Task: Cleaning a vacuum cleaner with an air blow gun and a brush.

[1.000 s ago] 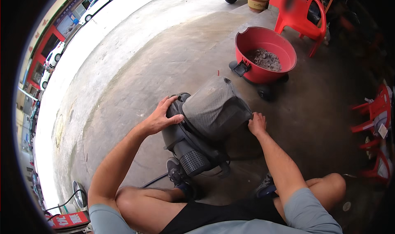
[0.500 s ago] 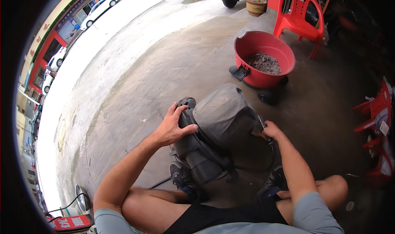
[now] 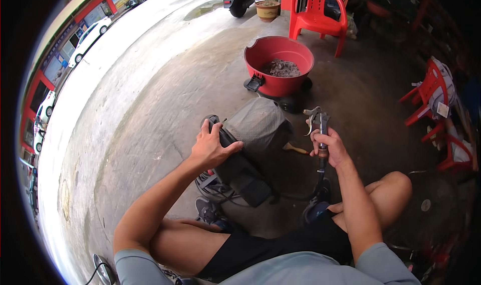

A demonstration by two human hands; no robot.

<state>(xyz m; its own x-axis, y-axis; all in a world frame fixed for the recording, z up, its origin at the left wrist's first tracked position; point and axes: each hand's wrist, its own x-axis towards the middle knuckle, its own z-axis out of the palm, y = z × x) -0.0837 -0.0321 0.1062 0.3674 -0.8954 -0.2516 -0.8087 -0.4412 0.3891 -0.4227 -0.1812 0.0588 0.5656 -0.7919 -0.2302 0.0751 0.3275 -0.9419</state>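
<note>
Head view: the dark vacuum motor unit (image 3: pixel 245 177), already off the red drum (image 3: pixel 280 87), leans before the person, grey filter (image 3: pixel 254 122) still fitted; debris (image 3: pixel 284 68) remains inside the drum. Left hand (image 3: pixel 210 148) spreads its fingers over the unit; right hand (image 3: pixel 332 147) clamps an air gun (image 3: pixel 323 127).

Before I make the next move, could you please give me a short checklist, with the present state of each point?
1. Left hand on the vacuum head: ok, it touches the edge; how firm the hold is, cannot tell.
2. Right hand around the air gun: ok.
3. Hose joined to the gun: ok, it runs from its lower end.
4. Fingers off the gun's lever: cannot tell.
5. Floor beside the grey filter clear: not ok, a yellow handle sticks out there.
6. Dirt in the red tub covered: not ok, the tub is open.
</note>
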